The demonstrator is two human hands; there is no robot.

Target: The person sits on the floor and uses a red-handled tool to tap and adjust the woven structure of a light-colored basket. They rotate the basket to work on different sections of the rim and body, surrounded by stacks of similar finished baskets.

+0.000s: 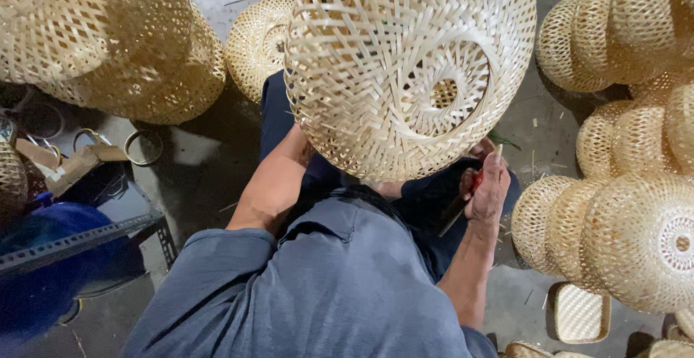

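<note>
My right hand [488,188] was curled tight round a small tool with a red handle [476,179], low and right of the middle of the frame. My left hand was hidden behind the big woven bamboo basket [405,69], so I could not tell if it was open or closed. I only saw my left arm [271,184] going up to it. The basket sat over my lap, at the top middle of the frame, tipped so I saw into it.

I think the weaving was mostly done. The sides looked whole and the round middle was closed. A few thin strip ends stuck out at the rim, so I guess some trimming was left.

Many finished baskets [636,235] lay on the right, and more [108,33] at the upper left. A blue box [50,264] stood at the lower left, with brown card pieces [69,166] above it. I saw no labels or signs.
</note>
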